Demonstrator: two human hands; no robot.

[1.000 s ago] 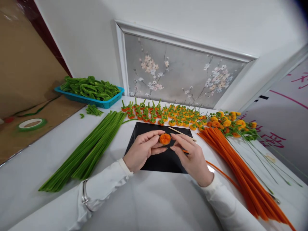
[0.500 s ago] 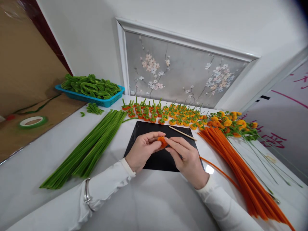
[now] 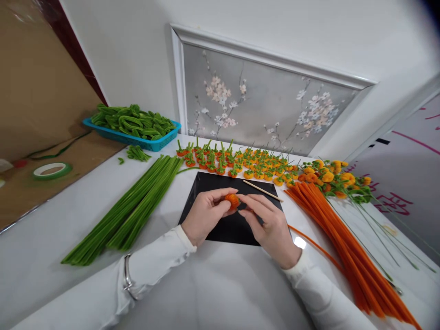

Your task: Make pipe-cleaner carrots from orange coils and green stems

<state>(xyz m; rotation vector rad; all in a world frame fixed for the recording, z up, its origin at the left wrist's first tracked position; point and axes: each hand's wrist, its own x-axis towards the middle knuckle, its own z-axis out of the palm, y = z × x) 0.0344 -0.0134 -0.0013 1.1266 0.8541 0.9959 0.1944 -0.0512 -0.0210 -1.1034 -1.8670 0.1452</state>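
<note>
- Fingertips partly hide the small orange pumpkin-shaped piece (image 3: 232, 201); whether the right hand (image 3: 271, 228) grips it is unclear.
- Beneath the hands lies a black mat (image 3: 233, 229); beyond, a wooden stick (image 3: 263, 190) crosses its far edge.
- The left hand (image 3: 206, 215) pinches the piece, palm inward; the right's fingers curve close beside it.

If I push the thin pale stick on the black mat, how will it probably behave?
The pale stick is probably stiff, as it lies straight, and light, being so slim. It may slide or roll easily, since the black mat looks flat and smooth.
</note>
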